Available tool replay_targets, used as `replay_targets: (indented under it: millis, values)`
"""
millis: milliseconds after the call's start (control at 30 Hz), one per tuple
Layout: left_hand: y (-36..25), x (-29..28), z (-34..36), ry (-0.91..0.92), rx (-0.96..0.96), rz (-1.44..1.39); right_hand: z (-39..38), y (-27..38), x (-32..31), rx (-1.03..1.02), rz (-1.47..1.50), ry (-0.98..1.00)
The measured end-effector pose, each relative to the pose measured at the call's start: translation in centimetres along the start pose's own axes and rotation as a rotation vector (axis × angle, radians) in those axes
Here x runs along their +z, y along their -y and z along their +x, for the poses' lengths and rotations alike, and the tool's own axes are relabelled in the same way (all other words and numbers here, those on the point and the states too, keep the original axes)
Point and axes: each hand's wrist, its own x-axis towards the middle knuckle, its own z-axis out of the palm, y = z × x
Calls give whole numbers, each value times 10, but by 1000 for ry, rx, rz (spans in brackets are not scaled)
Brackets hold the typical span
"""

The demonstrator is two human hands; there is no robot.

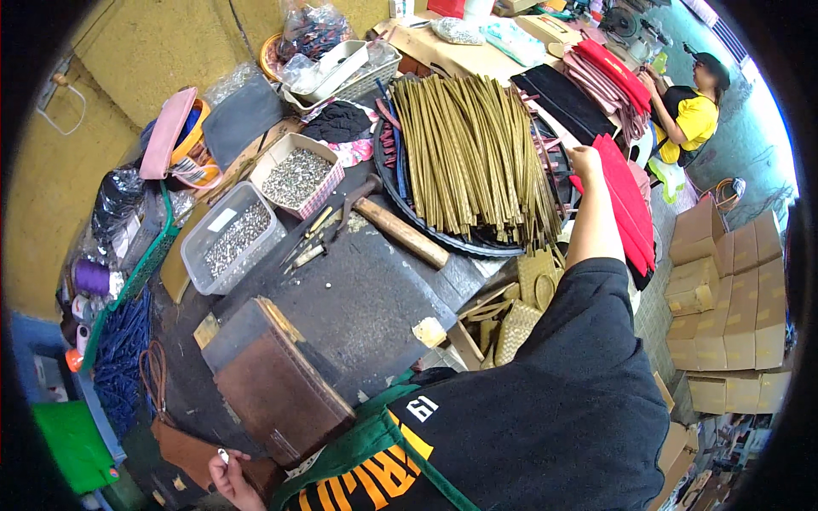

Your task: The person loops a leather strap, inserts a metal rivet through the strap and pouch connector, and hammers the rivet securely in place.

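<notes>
My right hand (586, 162) reaches out to the far right and closes on the top of a stack of red fabric pieces (629, 213), beside a fanned bundle of gold strips (469, 153) on a round black tray (426, 223). Low at the left, my left hand (228, 479) pinches a small silvery piece (223, 456) between its fingertips, next to a brown leather piece (281, 396) lying on a dark block. My own black sleeve and green apron hide the table's near right part.
A wooden-handled hammer (400, 230) lies mid-table with small tools. Two containers of metal rivets (234, 238) (298, 175) stand to the left. Woven gold pieces (520, 319) sit under my arm. Cardboard boxes (724, 307) stack at the right. Another person in yellow (690, 115) works at the far right.
</notes>
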Motion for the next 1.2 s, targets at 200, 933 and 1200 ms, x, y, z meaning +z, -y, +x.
replay_targets:
  millis: [200, 933, 1200]
  values:
    - [-2, 6, 1, -44, -53, 45, -30, -28, 17, 0, 222, 106]
    - [-22, 14, 15, 110, 102, 50, -94, -3, 58, 136, 697, 55]
    - [-29, 24, 18, 69, 15, 48, -112, 73, 52, 146, 17, 132]
